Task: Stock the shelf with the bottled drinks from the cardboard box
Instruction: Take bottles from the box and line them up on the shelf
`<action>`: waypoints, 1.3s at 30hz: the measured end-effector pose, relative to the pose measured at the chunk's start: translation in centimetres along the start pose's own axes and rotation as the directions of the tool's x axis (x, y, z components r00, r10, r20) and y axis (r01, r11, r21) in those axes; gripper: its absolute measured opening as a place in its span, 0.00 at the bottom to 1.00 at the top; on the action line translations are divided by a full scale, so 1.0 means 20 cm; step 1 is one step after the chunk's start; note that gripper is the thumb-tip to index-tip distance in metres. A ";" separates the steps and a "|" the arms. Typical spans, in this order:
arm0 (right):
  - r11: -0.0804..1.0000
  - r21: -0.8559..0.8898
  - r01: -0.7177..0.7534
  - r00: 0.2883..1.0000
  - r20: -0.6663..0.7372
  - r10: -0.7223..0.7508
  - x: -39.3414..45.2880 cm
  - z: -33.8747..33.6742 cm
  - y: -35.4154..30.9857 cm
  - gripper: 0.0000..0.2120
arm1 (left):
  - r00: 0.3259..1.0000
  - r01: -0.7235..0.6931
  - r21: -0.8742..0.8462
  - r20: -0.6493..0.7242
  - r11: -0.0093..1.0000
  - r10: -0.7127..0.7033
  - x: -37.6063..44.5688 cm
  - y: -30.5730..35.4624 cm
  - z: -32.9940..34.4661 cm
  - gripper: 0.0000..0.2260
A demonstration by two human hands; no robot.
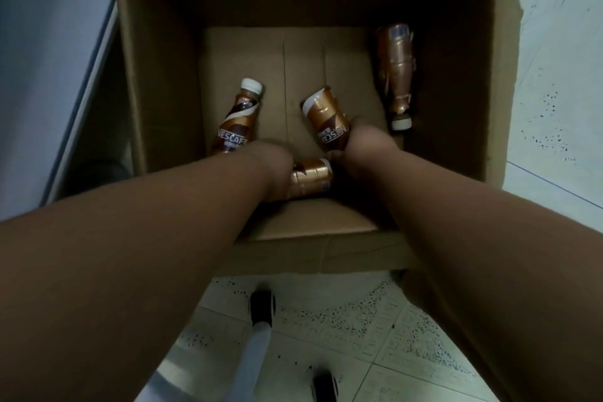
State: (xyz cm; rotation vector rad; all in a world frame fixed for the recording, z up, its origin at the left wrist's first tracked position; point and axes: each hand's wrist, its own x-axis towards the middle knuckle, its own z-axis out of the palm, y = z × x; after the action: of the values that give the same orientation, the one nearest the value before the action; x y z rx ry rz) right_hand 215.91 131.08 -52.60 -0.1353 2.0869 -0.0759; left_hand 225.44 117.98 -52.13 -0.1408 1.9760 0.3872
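Both my arms reach down into a deep open cardboard box (pixel 156 75). My right hand (pixel 362 147) grips a bronze coffee bottle (pixel 326 122), lifted with its base tilted up towards me. My left hand (pixel 274 170) lies over another bronze bottle (pixel 311 178) lying at the box's near wall; its fingers are hidden, so the hold is unclear. A dark brown bottle (pixel 236 119) with a white cap lies at the left of the box floor. One more bronze bottle (pixel 396 75) leans at the right wall, cap pointing to me.
The box stands on a speckled tiled floor (pixel 554 81). A pale cabinet or shelf side (pixel 49 42) runs along the left of the box. My feet in dark shoes (pixel 261 307) are below the box's near flap.
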 end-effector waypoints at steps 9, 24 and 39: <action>0.996 -0.035 0.082 0.981 -0.176 -0.087 -0.22 -0.21 -0.10 0.21 | 0.991 0.081 -0.329 -0.077 0.941 -0.112 -0.21 -0.01 -0.16 0.31; 0.854 -0.111 0.508 0.520 -0.751 -0.407 -1.51 -0.69 -0.47 0.16 | 0.520 -0.081 -0.295 -0.827 0.952 -0.212 -1.49 -0.07 -0.59 0.13; 0.609 -0.491 0.623 0.160 -0.682 -0.713 -2.36 -0.84 -1.17 0.14 | 0.046 -0.078 -0.248 -0.968 0.966 -0.245 -2.61 -0.57 -0.58 0.07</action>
State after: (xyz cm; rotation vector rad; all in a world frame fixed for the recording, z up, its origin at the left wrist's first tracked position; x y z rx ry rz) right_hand 225.95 113.93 -1.09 -1.3954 2.8229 -0.7442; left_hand 240.84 99.50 -2.97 -0.9497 3.3506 0.5055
